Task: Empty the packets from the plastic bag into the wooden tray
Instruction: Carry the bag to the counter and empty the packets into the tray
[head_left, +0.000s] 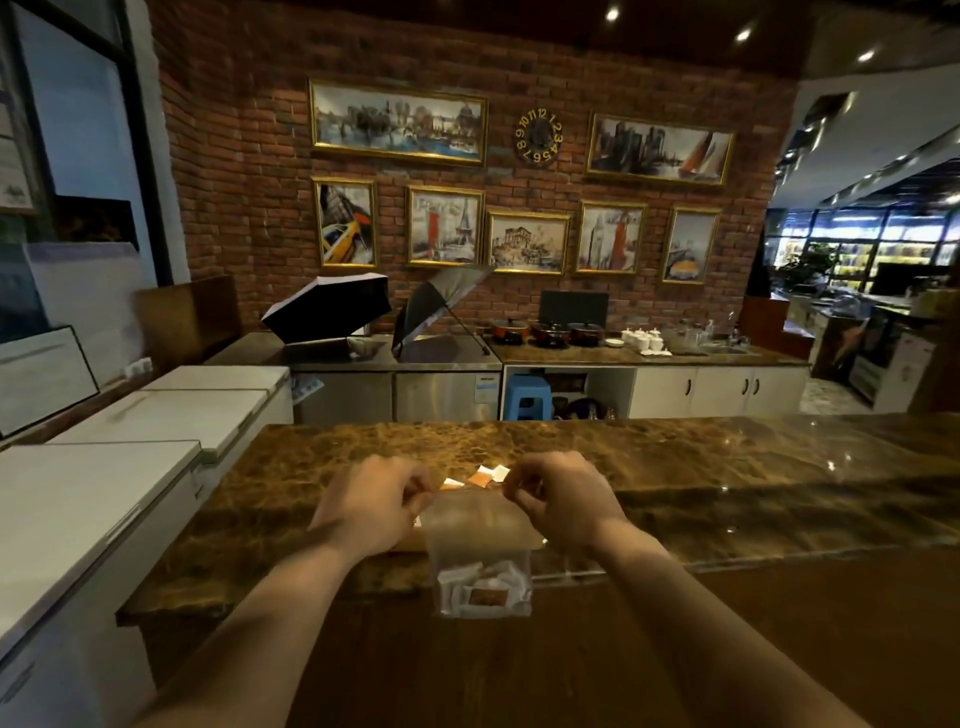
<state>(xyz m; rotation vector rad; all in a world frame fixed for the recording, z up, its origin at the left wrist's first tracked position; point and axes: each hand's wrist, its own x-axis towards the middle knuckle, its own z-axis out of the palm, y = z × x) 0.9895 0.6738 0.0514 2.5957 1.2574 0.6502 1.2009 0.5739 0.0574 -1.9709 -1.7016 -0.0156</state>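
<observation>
A clear plastic bag (475, 540) hangs upright between my hands over the near edge of the marble counter. My left hand (371, 506) pinches its top left corner and my right hand (563, 499) pinches its top right corner. Several white and orange packets (480, 590) lie bunched at the bottom of the bag. Behind the bag, more white and orange packets (480, 477) show in what looks like the wooden tray (410, 544), of which only a pale strip is visible below my left hand.
The brown marble counter (727, 467) stretches far to the right. White chest freezers (104, 493) stand on the left. Across the aisle a back counter carries pots (550, 330), white cups and two open umbrellas (332, 306); a blue stool (527, 397) sits below.
</observation>
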